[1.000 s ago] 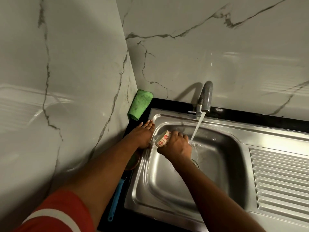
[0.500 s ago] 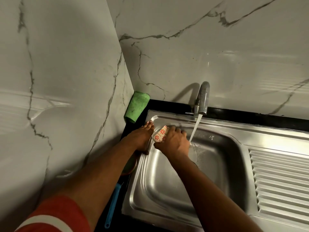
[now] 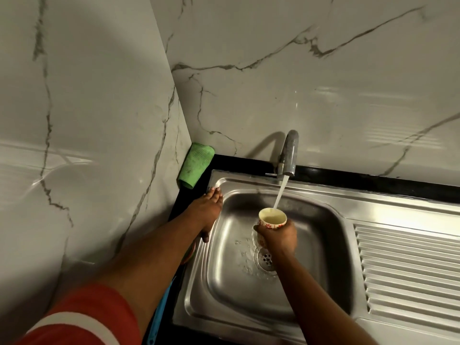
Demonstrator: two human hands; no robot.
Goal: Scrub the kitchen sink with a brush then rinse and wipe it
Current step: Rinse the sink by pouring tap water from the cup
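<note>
Black countertop [image 3: 348, 177] with inset steel sink [image 3: 373, 202], 1 green cloth [image 3: 196, 165] in its back corner, 1 blue handle [image 3: 159, 317] alongside.

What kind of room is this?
Most likely a kitchen. There is a steel sink with a ribbed draining board, and a tap pours water into a cup that the right hand holds. Marble-look walls stand behind.

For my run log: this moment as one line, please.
right hand: holds patterned cup under running tap | left hand: flat on sink rim
</note>
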